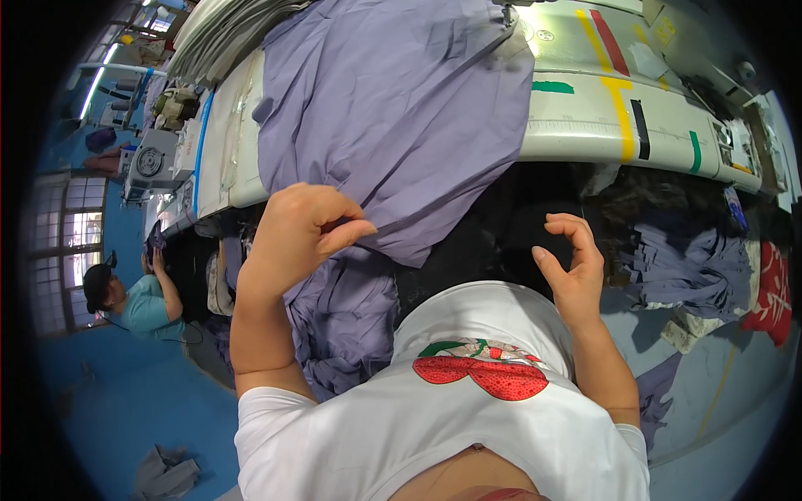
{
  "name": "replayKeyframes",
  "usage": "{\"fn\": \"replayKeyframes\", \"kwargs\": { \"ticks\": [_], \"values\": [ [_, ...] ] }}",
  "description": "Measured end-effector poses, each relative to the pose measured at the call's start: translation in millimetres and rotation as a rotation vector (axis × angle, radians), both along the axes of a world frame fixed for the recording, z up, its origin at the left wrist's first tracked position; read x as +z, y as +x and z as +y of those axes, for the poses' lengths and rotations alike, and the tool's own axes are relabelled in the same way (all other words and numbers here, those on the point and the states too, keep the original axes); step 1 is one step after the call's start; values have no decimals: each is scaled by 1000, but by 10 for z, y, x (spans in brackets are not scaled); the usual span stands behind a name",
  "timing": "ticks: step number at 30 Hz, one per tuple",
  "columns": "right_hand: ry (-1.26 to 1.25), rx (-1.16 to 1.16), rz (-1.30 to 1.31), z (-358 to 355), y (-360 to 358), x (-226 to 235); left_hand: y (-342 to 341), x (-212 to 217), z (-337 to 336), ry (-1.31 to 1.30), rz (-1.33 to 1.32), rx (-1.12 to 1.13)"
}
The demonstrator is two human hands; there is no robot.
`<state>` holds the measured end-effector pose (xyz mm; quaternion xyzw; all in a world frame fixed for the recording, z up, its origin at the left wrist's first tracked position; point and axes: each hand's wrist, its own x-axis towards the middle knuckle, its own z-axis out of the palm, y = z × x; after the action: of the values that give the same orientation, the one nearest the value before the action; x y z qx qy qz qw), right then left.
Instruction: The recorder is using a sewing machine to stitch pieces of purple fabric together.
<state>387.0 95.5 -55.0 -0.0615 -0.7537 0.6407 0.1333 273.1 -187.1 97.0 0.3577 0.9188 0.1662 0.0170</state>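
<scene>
A large piece of lavender cloth [393, 100] spreads over the sewing machine table and hangs off its front edge toward my lap. My left hand [305, 230] is over the hanging left part of this cloth, its fingers curled in and the thumb close to the index finger. Whether a bit of cloth is caught in that pinch is hidden. To the right, my right hand [576, 263] is raised in front of the table, off the cloth. Its thumb and bent fingers are apart, with nothing between them. More lavender cloth [347, 313] lies bunched below my left hand.
The sewing machine's presser foot area [508, 15] is at the far edge of the cloth. Coloured tape strips mark the white table [576, 125]. A stack of grey fabric pieces [225, 33] rests far left. Cut cloth [693, 263] is heaped at right. Another person [146, 305] works at left.
</scene>
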Motion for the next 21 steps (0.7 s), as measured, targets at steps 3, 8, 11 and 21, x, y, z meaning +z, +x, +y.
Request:
{"fn": "replayKeyframes", "kwargs": {
  "ticks": [3, 8, 11, 21],
  "values": [
    [-7, 19, -12, -21, -10, -17, 52, -10, -145, -16, -69, 77],
    [2, 70, -27, -73, -32, -41, 131, -232, -125, -77, 27, 14],
    [3, 103, -34, -114, -41, -58, 190, -551, 102, 93, -69, -12],
    [10, 147, -74, -56, 51, -206, 34, -830, 274, -186, -180, 189]
  ]
}}
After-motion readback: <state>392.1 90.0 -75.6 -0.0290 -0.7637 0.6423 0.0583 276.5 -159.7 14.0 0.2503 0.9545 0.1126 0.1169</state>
